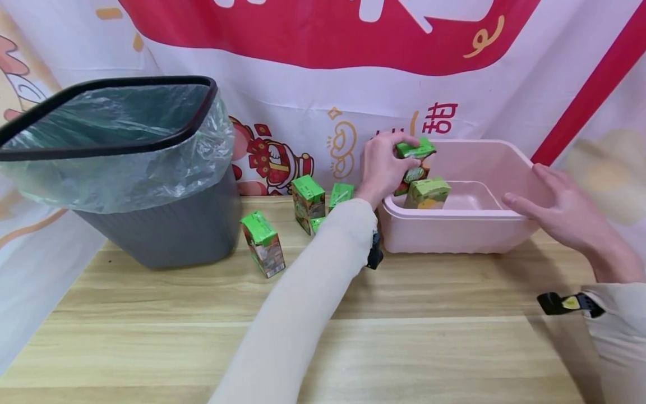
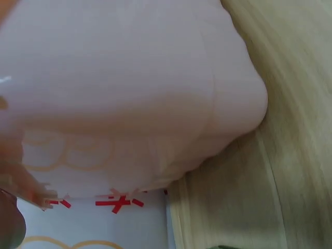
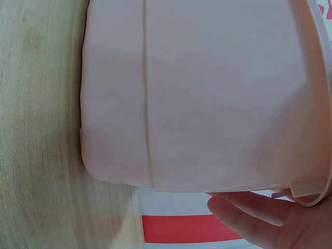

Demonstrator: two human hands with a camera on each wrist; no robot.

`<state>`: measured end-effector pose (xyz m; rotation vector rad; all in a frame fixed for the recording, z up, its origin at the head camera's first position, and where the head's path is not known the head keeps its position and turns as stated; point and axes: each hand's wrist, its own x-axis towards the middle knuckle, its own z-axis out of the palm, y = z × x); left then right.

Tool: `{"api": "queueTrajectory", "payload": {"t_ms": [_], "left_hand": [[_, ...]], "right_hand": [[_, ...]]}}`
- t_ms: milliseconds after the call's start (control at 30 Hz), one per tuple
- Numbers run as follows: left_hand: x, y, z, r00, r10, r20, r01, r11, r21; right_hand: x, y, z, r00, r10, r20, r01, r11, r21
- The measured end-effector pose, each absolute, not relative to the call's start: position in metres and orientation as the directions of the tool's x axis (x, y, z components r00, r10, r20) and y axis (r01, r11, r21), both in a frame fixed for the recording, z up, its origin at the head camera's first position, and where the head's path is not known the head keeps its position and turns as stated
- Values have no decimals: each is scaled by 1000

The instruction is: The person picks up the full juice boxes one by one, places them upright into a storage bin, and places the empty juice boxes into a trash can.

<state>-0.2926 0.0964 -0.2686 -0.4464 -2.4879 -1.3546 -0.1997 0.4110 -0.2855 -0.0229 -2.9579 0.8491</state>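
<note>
Firmly enough, by the look of it, the left hand [image 1: 386, 165] pinches a carton [image 1: 423, 150] near its green top, at the left end of the tub [image 1: 459, 231]. The carton is upright with a slight tilt, its lower part inside the tub; whether its base touches the floor there cannot be seen. A second carton [image 1: 428, 193] stands just beside it, behind the tub's front wall.

At the tub's right end, the right hand [image 1: 567, 210] is spread, thumb apart from the fingers, which touch the outer side. That looks a sound brace: a light, even press there should stop the tub sliding without tipping it.

For the pinch, flat pressure on opposite faces would be best, since a hard squeeze could buckle thin card. Moving the carton straight up or down, clear of the rim, should spare the second carton a knock, and the forearm wants to pass well above the loose ones.

Those are left of the tub: three clustered, [image 1: 308, 203] one partly behind the sleeve [image 1: 303, 292], and another carton [image 1: 263, 244] nearer the bin [image 1: 166, 230], which stands farther left. All rest on the table [image 1: 404, 348].
</note>
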Motion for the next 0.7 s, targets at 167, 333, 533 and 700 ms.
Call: {"api": "queueTrajectory", "payload": {"t_ms": [167, 333, 533, 700], "left_hand": [[-298, 95, -271, -922, 165, 350, 383, 517, 765], [-302, 94, -272, -941, 174, 291, 339, 503, 795], [-306, 94, -272, -954, 174, 245, 300, 538, 787], [-308, 95, -271, -953, 208, 219, 299, 558, 774]], "right_hand": [[-200, 411, -286, -997, 29, 66, -11, 848, -531], [-201, 411, -286, -997, 26, 73, -17, 851, -525], [-202, 412, -287, -998, 24, 65, -13, 852, -523], [-201, 412, -287, -997, 23, 69, -17, 852, -522]]}}
